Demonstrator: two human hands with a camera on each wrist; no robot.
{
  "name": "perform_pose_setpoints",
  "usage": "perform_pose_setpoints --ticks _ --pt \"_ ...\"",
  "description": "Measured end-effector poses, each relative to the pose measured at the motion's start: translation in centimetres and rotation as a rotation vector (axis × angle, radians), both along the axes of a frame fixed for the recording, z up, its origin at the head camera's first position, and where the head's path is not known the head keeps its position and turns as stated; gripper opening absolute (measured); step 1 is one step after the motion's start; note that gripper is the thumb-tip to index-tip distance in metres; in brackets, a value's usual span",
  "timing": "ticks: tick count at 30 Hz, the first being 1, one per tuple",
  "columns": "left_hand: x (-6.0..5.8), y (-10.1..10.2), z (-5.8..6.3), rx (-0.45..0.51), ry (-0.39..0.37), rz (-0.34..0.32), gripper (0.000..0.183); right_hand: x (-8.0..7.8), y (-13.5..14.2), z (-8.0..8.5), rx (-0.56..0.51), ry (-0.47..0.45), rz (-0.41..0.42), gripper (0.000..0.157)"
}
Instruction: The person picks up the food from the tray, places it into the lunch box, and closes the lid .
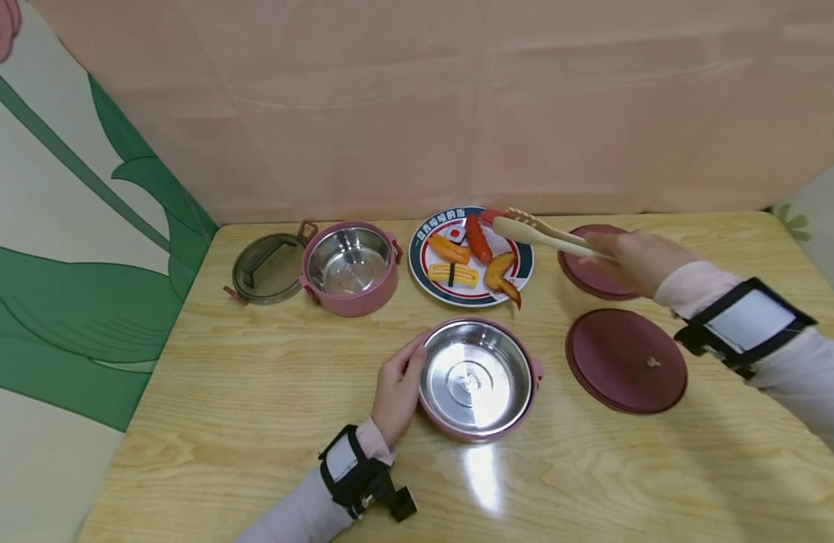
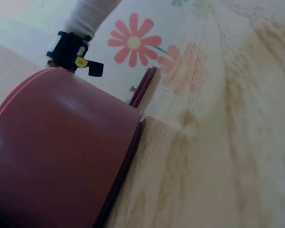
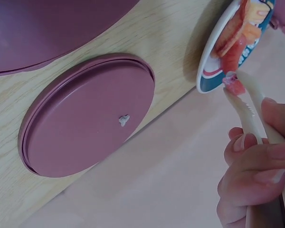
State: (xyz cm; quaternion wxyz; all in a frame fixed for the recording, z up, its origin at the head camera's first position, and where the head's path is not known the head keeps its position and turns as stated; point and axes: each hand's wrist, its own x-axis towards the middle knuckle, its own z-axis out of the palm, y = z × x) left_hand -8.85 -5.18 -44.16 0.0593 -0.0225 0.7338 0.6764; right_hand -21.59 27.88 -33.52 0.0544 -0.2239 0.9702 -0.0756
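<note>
R hand (image 1: 630, 260) gripped tongs (image 1: 549, 236) w/ red pc (image 3: 234, 86); slack squeeze could've dropped it. L hand (image 1: 398, 386) pinched pot (image 1: 474, 381); tug could've slid it.

Head view bright. White glare on desk (image 1: 483, 483), below and right of left fingers (image 1: 417, 364); steel-lined pot (image 1: 476, 377) beside them shines too. Right fingers (image 1: 603, 243) slightly blurred. Wrist views dimmer; left hazy, soft.

Front pot (image 1: 476, 381) has mirror-shiny metal inside, smooth satiny plastic-looking stuff outside. Table (image 1: 254, 392) is glossy wood grain, and the tongs (image 1: 525, 231) look like matt plastic.
</note>
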Motion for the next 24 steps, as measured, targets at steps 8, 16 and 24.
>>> perform_pose_setpoints --ticks 8,16,24 --pt "0.0 0.0 0.1 -0.016 0.016 -0.006 0.04 1.4 0.0 0.7 -0.011 -0.002 -0.001 0.022" --pt "-0.1 -0.1 -0.2 -0.015 0.026 0.007 0.04 3.5 -0.1 1.6 -0.045 0.101 0.077 0.036" --pt "0.0 0.0 0.1 0.02 0.017 0.015 0.038 5.5 -0.8 1.9 -0.075 0.12 0.119 0.044"
